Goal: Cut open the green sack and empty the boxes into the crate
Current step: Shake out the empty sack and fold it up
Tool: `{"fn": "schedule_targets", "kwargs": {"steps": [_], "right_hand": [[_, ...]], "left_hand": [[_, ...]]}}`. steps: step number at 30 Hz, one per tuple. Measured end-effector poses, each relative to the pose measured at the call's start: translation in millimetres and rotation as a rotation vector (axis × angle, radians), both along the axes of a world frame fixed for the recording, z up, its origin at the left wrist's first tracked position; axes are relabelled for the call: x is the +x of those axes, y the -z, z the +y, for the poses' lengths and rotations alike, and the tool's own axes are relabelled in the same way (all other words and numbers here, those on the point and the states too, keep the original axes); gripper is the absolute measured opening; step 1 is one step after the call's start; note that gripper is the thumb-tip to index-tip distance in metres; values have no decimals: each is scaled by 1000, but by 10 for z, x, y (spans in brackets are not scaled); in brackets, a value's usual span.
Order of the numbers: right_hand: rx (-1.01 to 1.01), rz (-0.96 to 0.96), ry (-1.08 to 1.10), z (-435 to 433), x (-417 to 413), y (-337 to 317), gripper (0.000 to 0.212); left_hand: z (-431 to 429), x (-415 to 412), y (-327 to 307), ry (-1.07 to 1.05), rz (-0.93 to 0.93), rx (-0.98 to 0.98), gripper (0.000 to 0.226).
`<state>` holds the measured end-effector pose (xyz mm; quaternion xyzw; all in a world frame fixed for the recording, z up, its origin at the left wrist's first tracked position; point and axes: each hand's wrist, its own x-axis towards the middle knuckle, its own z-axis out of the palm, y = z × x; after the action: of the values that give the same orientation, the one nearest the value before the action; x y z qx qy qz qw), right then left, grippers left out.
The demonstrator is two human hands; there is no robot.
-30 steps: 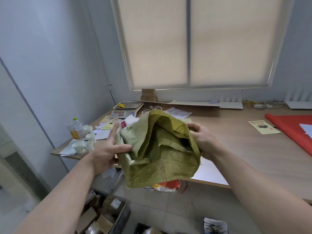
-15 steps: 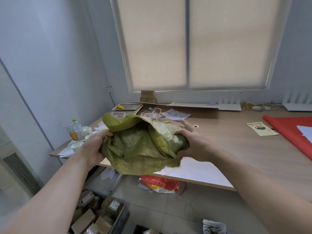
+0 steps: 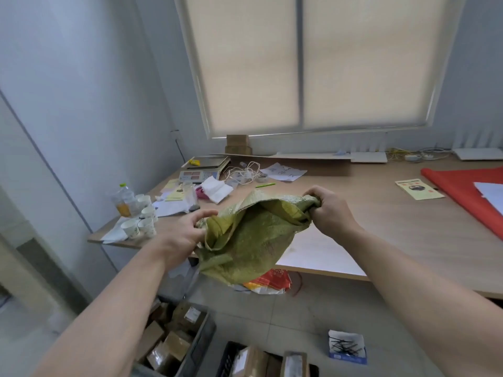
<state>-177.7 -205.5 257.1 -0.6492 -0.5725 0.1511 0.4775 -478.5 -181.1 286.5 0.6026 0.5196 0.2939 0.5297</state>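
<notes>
The green woven sack [image 3: 250, 238] hangs limp and crumpled in the air over the table's front edge. My right hand [image 3: 330, 210] is clenched on its bunched upper right corner. My left hand [image 3: 183, 231] grips the sack's left edge, thumb and fingers partly spread. On the floor at the lower left a grey crate [image 3: 200, 338] holds several brown cardboard boxes [image 3: 174, 345]. A dark crate [image 3: 231, 355] with more parcels sits beside it at the bottom edge.
The wooden table [image 3: 381, 221] carries paper cups [image 3: 141, 223], a bottle [image 3: 123, 200], a scale [image 3: 202, 170], cords, papers, a white sheet [image 3: 318, 254] and red cloth [image 3: 462, 191]. A red-orange bag [image 3: 269, 281] lies under the table. A small packet [image 3: 345, 346] lies on the floor tiles.
The sack was held wide open, then bunched together; now my right hand has pulled its corner up and right while my left hand has slid down the left edge.
</notes>
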Motion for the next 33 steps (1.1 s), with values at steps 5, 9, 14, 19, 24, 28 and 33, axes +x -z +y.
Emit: {"fn": "schedule_targets", "kwargs": {"steps": [5,9,14,19,24,28,33], "right_hand": [[0,174,60,-261,-27,-50,33],[18,196,136,-580,-84,-69,28],[-69,303,227,-964,-77,204,33],[-151,416,264,-1272,-122,500,38],[-193,381,277,-1504,-56,765,36],[-216,357,188,-1712,124,932,27],[-242,498,140,-2027,466,1260,20]], "left_hand": [[-233,78,-68,33,-82,9,28],[-345,94,-170,2,-165,-17,65],[-696,117,121,273,366,340,47],[-963,40,654,428,577,474,90],[-1140,158,861,317,739,598,86],[-1197,207,962,96,711,624,62],[-1423,566,1270,-80,131,269,38]]}}
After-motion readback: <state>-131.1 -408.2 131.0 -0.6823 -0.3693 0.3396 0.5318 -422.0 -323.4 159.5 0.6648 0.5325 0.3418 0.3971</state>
